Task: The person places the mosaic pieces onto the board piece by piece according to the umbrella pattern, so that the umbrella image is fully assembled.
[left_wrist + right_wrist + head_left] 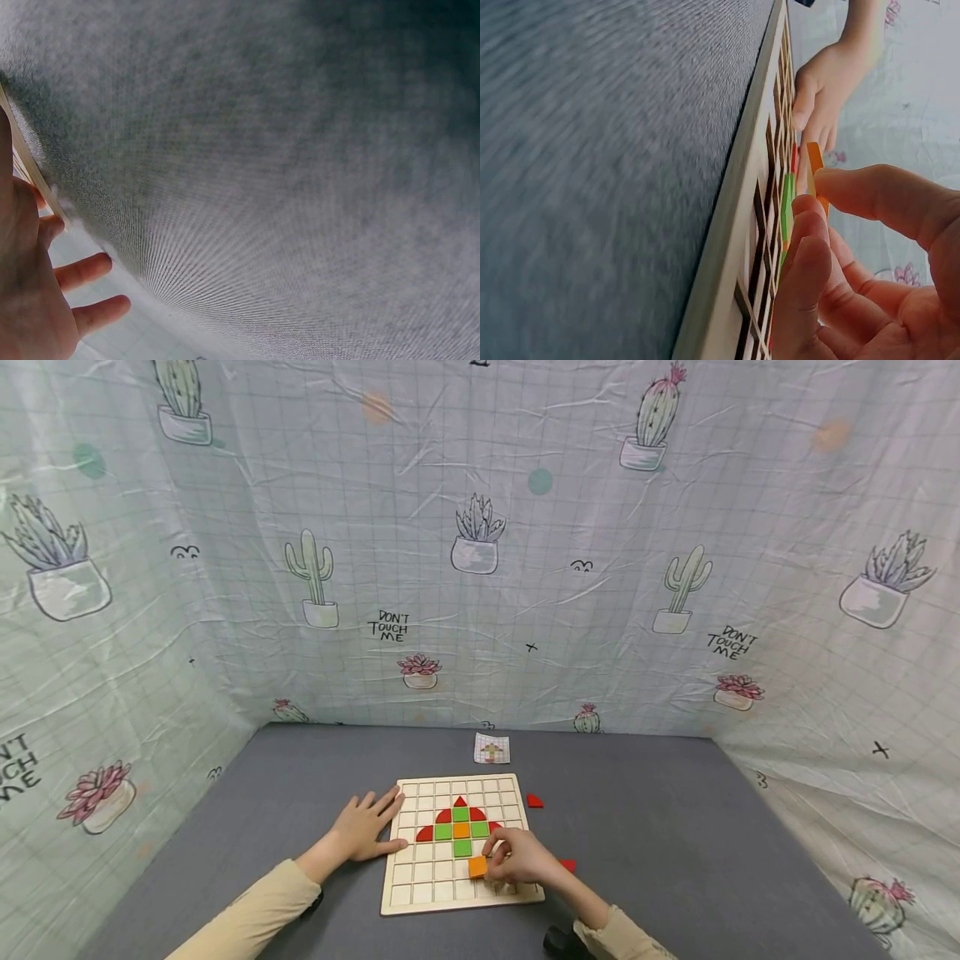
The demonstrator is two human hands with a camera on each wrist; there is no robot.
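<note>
A wooden grid board point(420, 893) lies on the grey table, with green, red and orange tiles set in its squares. Near the middle sits an orange tile point(461, 831), with green tiles point(461, 815) around it and red pieces point(444, 816) along the slanting edges. My right hand point(521, 857) pinches a loose orange square tile point(477, 867) between thumb and fingers, above the board's lower part; the right wrist view shows this tile point(815, 161) edge-on. My left hand point(362, 827) rests with spread fingers on the board's left edge.
Behind the board lies a small printed card point(492, 749) with a coloured pattern. A red quarter-round piece point(535, 801) is right of the board, and another red piece point(568, 865) shows partly behind the right wrist. A cactus-print cloth point(480, 610) hangs around the table.
</note>
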